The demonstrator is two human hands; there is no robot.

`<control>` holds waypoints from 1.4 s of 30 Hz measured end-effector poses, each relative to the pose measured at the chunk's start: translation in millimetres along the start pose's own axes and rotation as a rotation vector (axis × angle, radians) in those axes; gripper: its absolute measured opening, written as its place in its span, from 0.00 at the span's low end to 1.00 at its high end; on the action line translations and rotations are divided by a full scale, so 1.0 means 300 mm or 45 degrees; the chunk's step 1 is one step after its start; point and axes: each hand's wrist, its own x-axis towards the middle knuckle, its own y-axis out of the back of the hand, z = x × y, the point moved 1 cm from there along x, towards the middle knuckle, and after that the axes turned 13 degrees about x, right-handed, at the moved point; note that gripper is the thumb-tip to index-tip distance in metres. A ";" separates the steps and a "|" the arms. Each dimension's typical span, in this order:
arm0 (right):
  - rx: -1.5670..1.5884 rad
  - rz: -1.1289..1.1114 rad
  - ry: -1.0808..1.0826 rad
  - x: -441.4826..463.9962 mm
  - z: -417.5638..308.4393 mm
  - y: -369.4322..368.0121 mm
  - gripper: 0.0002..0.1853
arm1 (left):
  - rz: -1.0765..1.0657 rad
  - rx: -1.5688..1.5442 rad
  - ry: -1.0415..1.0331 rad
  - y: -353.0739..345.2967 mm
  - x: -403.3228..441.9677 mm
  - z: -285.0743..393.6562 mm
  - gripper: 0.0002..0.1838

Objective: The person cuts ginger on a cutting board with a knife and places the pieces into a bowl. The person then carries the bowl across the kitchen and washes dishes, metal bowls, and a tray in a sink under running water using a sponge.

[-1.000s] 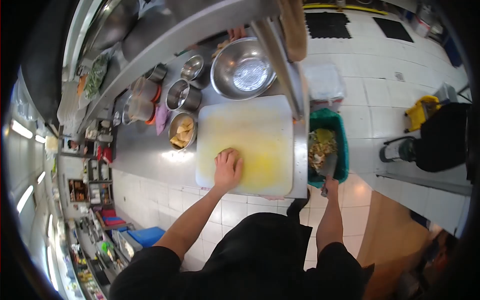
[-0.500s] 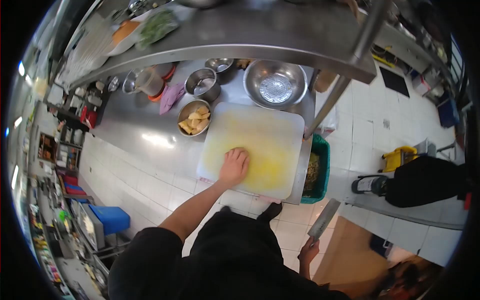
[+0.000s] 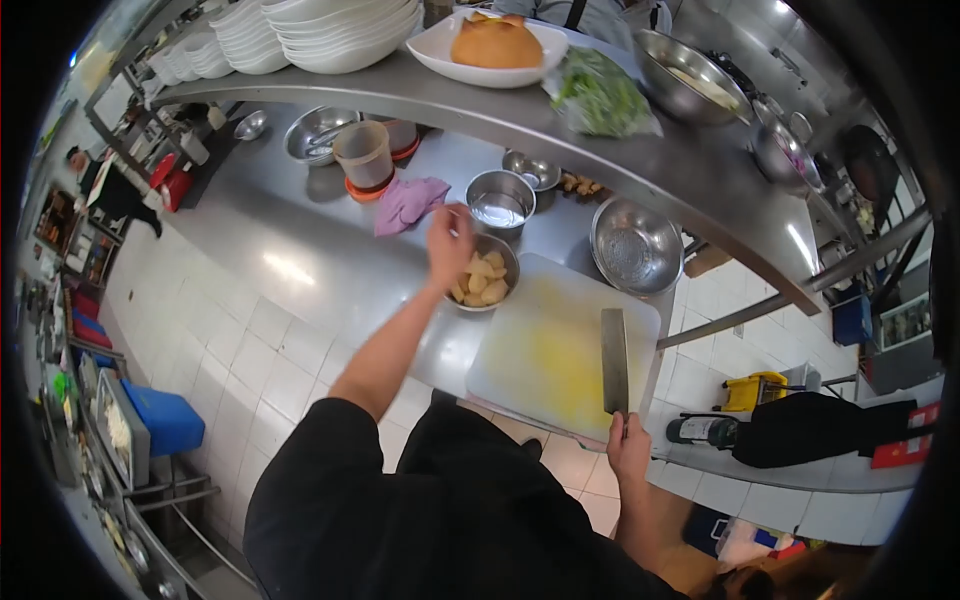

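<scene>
My right hand [image 3: 628,440] grips the handle of a cleaver [image 3: 615,360], whose broad blade is over the right part of the white, yellow-stained cutting board [image 3: 510,330]. Raised above the left edge of a steel bowl of pale peeled chunks [image 3: 484,280] is my left hand [image 3: 450,245]; its fingers are blurred, so their closure is unclear. Just behind that hand are a steel pot [image 3: 500,200] and a crumpled purple cloth [image 3: 410,204]. A large steel bowl [image 3: 636,246] stands beyond the board's back right corner.
An overhead steel shelf [image 3: 700,165] carries stacked white plates [image 3: 335,35], a bag of greens [image 3: 600,95] and metal bowls. Plastic tubs [image 3: 363,155] stand on the counter below it. A post slants past the board's right side. Far left, a person [image 3: 115,190] stands.
My left hand has left the board and moved to the bowl of chunks. My right hand has brought the cleaver from beside the green-lined bin up over the board. The view has shifted left.
</scene>
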 end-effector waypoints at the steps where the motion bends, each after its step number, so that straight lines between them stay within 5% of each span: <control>1: 0.098 0.035 0.030 -0.013 -0.017 -0.037 0.12 | -0.090 0.114 0.066 0.028 0.139 -0.077 0.09; 5: 0.312 0.159 0.173 -0.026 -0.193 -0.187 0.07 | -0.365 1.051 -0.258 0.016 0.351 -0.546 0.31; 6: 0.361 0.208 0.329 -0.035 -0.247 -0.220 0.08 | -0.755 1.133 -0.116 0.044 0.344 -0.554 0.34; 9: 0.332 0.134 0.353 0.029 -0.409 -0.316 0.14 | -0.981 1.024 -0.032 0.076 0.340 -0.601 0.34; 11: 0.420 0.146 0.391 0.134 -0.547 -0.393 0.22 | -1.005 -0.105 0.497 0.127 0.297 -0.673 0.34; 13: 0.436 0.083 0.481 0.247 -0.652 -0.477 0.27 | -0.612 -1.559 1.065 0.195 0.167 -0.584 0.31; 15: 0.580 0.071 0.476 0.358 -0.811 -0.572 0.29 | -0.517 -1.861 1.266 0.314 0.091 -0.494 0.29; 20: 0.211 -0.147 0.768 0.546 -1.076 -0.806 0.34 | -0.495 -2.165 1.251 0.394 0.087 -0.225 0.31; 24: 0.033 -0.207 0.844 0.429 -1.045 -0.864 0.34 | -0.580 -2.493 0.959 0.408 0.115 -0.283 0.30; 26: 0.077 -0.304 0.911 0.348 -0.969 -0.768 0.35 | -0.426 -2.343 1.195 0.434 0.136 -0.289 0.30; 27: 0.086 -0.423 0.819 0.314 -0.966 -0.680 0.33 | -0.270 -2.180 1.422 0.452 0.134 -0.290 0.30; 29: 0.098 -0.543 0.721 0.311 -0.917 -0.571 0.32 | -0.309 -2.200 1.390 0.488 0.144 -0.272 0.31; 31: 0.742 -0.884 0.366 0.344 -0.869 -0.527 0.21 | -0.367 -2.219 1.365 0.504 0.136 -0.275 0.32; 32: 0.748 -0.870 0.349 0.371 -0.878 -0.533 0.21 | -0.491 -2.215 1.344 0.509 0.125 -0.275 0.32; 34: 1.148 -1.138 -0.109 0.437 -0.937 -0.566 0.13 | -0.642 -2.128 1.355 0.513 0.082 -0.240 0.33; 36: 1.395 -1.087 -0.234 0.476 -0.949 -0.697 0.14 | -0.738 -1.983 1.430 0.513 0.011 -0.233 0.33; 40: 1.526 -1.232 -0.516 0.434 -0.836 -0.758 0.15 | -0.740 -2.021 1.456 0.537 -0.063 -0.326 0.30; 42: 1.290 -1.331 -0.409 0.393 -0.749 -0.691 0.15 | -0.657 -1.846 1.403 0.545 -0.049 -0.383 0.30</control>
